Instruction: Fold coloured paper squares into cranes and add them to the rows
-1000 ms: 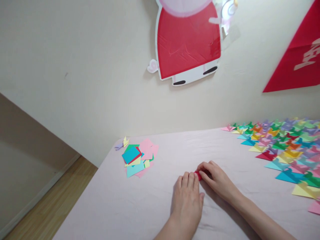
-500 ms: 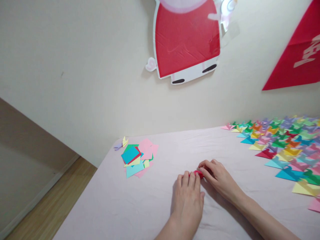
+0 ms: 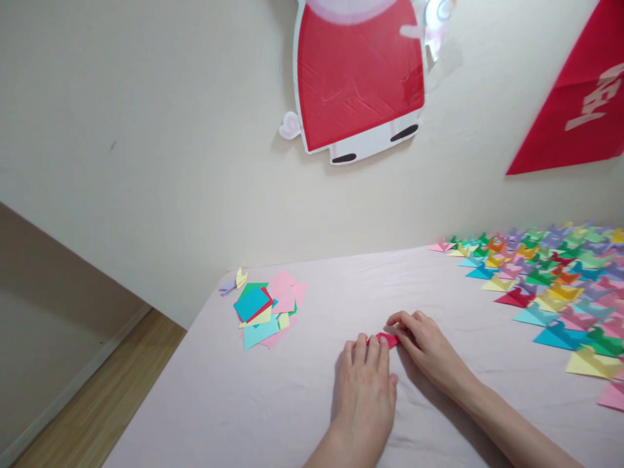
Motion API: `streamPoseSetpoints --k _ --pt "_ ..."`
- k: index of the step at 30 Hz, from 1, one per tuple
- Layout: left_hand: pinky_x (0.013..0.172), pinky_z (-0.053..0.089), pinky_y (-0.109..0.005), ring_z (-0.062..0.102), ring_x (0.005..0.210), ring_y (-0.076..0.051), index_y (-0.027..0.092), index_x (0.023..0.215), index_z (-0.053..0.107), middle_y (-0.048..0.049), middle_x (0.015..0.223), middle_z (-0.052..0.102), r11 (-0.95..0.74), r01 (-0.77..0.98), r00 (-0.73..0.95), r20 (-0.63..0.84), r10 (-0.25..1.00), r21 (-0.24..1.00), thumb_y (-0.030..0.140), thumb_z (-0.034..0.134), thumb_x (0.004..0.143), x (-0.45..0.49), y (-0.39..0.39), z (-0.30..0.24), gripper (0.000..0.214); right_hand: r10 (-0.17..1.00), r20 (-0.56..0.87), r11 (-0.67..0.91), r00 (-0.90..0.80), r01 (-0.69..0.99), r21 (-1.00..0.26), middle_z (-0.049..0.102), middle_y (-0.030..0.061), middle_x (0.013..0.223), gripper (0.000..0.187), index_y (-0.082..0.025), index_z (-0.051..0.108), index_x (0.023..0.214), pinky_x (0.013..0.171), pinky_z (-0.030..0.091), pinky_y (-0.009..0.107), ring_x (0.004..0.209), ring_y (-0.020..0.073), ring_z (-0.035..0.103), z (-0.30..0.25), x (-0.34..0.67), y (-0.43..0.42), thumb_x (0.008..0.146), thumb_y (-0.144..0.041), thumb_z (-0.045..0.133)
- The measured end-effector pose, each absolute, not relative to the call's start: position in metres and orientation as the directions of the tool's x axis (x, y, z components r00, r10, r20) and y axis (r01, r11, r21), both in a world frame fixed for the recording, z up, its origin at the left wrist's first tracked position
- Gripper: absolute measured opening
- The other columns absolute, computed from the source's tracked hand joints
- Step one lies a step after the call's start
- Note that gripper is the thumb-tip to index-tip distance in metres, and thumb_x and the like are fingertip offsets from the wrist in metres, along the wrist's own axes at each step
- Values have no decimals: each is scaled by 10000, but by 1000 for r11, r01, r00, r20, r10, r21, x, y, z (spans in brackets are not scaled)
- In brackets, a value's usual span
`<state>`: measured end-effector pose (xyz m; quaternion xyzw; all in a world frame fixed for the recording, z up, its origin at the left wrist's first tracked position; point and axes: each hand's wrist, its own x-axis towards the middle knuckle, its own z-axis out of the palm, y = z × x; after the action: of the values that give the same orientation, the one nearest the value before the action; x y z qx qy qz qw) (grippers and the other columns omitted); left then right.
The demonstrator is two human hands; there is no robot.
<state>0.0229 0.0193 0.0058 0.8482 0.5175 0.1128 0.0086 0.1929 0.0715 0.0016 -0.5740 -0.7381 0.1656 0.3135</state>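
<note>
A small folded piece of red paper (image 3: 388,340) lies on the cloth-covered surface, its left part hidden under fingers. My left hand (image 3: 366,383) rests palm down with its fingers stretched out, and the fingertips press the paper's left side against the cloth. At the paper's right end, the thumb and a fingertip of my right hand (image 3: 423,338) close together on its pointed tip. The other fingers of that hand are curled above it.
Loose coloured paper squares (image 3: 260,333) are piled to the left, with small yellow and purple folded pieces (image 3: 240,278) behind them. Rows of folded paper birds (image 3: 560,335) fill the right side. The wall (image 3: 205,162) carries a red cartoon cutout (image 3: 361,71).
More of the red paper shows now between my hands, and my right thumb and fingertip have shifted slightly right along it to its tip. My left hand stays nearly in place.
</note>
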Motion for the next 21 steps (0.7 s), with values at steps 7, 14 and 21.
streamPoseSetpoints --k 7,14,21 --pt "1085 372 -509 436 1307 -323 158 1418 486 -88 1411 541 -475 872 449 191 873 119 350 501 980 24 19 6 478 931 349 270 -108 847 -458 678 98 924 225 -208 634 945 775 426 408 861 273 556 4 201 67 939 -268 418" --pt "1091 380 -495 447 1308 -312 142 1409 493 -83 1400 554 -475 878 453 222 863 56 344 514 975 24 20 3 478 912 403 191 -76 949 -252 576 152 1296 239 -186 608 1082 901 430 474 1164 339 490 -4 177 63 905 -322 525" --pt "1083 397 -465 446 1309 -277 156 1416 476 -34 1417 544 -499 865 472 256 844 48 343 494 986 23 22 5 469 918 391 146 -73 976 -161 571 138 1332 297 -188 609 1198 923 431 471 1192 339 484 -6 177 63 919 -234 520"
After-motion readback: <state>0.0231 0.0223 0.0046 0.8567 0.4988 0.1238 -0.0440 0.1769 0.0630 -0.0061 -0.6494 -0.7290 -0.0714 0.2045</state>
